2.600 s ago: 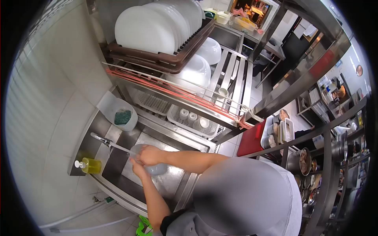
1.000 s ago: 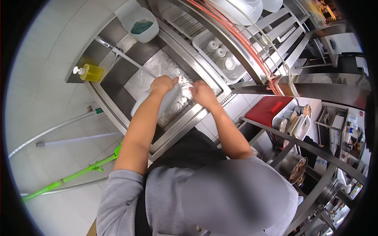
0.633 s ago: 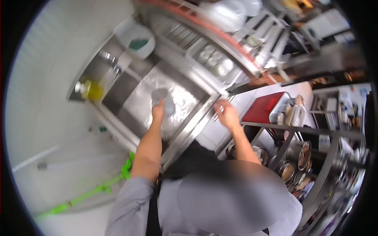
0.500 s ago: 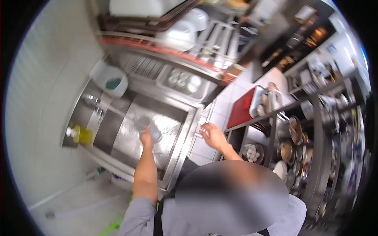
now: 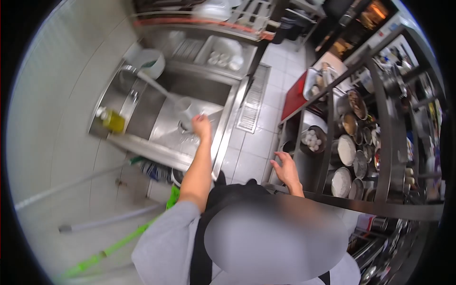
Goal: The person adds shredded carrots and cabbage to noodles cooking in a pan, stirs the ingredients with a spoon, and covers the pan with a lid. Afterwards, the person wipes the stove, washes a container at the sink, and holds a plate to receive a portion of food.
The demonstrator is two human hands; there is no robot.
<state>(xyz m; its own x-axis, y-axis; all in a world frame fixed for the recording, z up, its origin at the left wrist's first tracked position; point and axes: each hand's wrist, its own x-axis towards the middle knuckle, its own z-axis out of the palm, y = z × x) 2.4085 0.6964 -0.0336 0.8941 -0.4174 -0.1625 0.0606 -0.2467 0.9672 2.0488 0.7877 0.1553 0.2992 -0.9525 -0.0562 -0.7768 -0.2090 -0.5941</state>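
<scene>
My left hand (image 5: 201, 125) is closed on a translucent container (image 5: 186, 108) over the metal sink (image 5: 171, 137). Water from the faucet (image 5: 128, 75) runs down toward the container's mouth. Out to the right, beside the shelf rack, my right hand (image 5: 287, 170) has its fingers apart and holds nothing. A bottle of yellow-green liquid (image 5: 113, 121) with a white pump stands at the sink's left edge. Behind the faucet is a white bin (image 5: 153, 63) with something green inside.
A basket of white cups (image 5: 223, 58) stands behind the sink. A metal rack at the right holds a bowl of white round items (image 5: 312, 139), several pots and a red lid (image 5: 293, 95). A floor drain (image 5: 254, 97) and a green pole (image 5: 118, 243) are on the floor.
The view has turned toward the right. My right hand has moved away from the sink toward the rack. My left hand has gone from the sheet-like surface to holding the container in the running water.
</scene>
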